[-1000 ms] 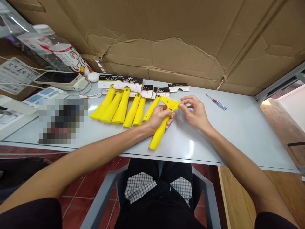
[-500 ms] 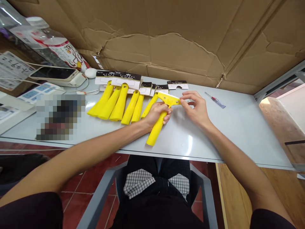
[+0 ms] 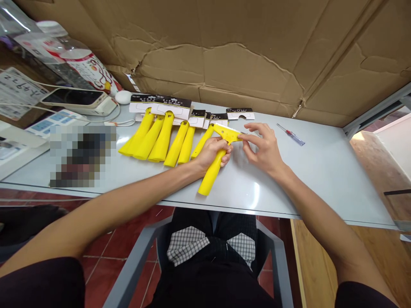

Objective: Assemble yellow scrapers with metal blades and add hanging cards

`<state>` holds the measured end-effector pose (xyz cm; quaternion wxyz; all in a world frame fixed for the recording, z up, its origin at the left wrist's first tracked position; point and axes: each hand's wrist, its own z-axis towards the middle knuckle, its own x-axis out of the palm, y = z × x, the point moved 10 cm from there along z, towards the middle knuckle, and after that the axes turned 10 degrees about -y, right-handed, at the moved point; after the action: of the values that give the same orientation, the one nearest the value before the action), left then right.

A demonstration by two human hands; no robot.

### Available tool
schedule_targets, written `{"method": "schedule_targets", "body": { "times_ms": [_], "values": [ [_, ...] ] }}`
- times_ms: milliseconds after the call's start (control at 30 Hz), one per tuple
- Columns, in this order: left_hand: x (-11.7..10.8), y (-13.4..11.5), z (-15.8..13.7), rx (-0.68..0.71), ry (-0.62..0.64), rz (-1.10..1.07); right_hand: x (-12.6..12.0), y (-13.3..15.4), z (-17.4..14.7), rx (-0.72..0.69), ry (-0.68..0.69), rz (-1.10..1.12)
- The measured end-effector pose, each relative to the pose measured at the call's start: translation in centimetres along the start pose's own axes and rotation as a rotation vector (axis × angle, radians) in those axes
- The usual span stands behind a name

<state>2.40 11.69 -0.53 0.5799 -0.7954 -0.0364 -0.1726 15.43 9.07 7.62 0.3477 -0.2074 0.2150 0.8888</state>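
Note:
My left hand (image 3: 212, 155) is wrapped round the neck of a yellow scraper (image 3: 210, 175), its handle pointing down toward the table's front edge. The scraper's wide head, with a white strip along its top edge, faces up and right. At the head's right end is my right hand (image 3: 265, 147), its fingers spread and a fingertip touching the corner, which hides the screw there. Behind my left hand lie several yellow handles (image 3: 162, 139) under black-and-white cards (image 3: 160, 106). A loose card (image 3: 240, 114) lies behind my right hand.
A small screwdriver (image 3: 291, 134) with a clear handle lies to the right. At the left are a phone (image 3: 75, 97), a power strip (image 3: 54, 124), plastic bottles (image 3: 86, 64) and a blurred-out item (image 3: 83, 156). A cardboard wall (image 3: 205, 68) stands along the table's back.
My right hand's fingers have shifted on the scraper head's right corner: the index finger now reaches onto it, and the thumb has dropped below. My left hand's hold looks the same.

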Motion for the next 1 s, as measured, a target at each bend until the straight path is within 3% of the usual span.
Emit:
{"method": "schedule_targets", "body": {
  "times_ms": [100, 233, 367, 467, 567, 633, 700, 833, 1000],
  "values": [
    [0.0, -0.1, 0.0, 0.004, -0.007, 0.003, 0.1, 0.2, -0.1, -0.023, 0.009, -0.057],
    [0.2, -0.3, -0.1, 0.005, 0.002, 0.012, 0.1, -0.4, 0.3, 0.069, -0.029, 0.125],
    [0.1, -0.3, -0.2, -0.027, -0.008, -0.005, -1.8, -2.6, 1.7, 0.1, -0.032, 0.172],
    [0.0, -0.1, -0.3, -0.05, -0.007, -0.02, -4.7, -8.2, 2.1, 0.212, 0.071, -0.075],
    [-0.1, 0.0, -0.2, -0.038, -0.017, -0.049, -6.9, -15.9, 0.1, 0.428, 0.343, -0.336],
    [-0.2, 0.0, -0.2, -0.032, -0.025, -0.062, -7.9, -19.9, -2.0, 0.58, 0.489, -0.383],
    [-0.2, 0.1, -0.2, -0.034, -0.024, -0.063, -8.1, -21.8, -3.0, 0.627, 0.529, -0.37],
    [0.0, 0.0, -0.5, -0.037, -0.012, -0.048, -7.0, -22.3, -3.8, 0.633, 0.563, -0.357],
    [0.0, 0.0, -0.6, -0.046, -0.027, -0.026, -6.1, -19.6, -2.4, 0.522, 0.489, -0.236]
  ]
}}
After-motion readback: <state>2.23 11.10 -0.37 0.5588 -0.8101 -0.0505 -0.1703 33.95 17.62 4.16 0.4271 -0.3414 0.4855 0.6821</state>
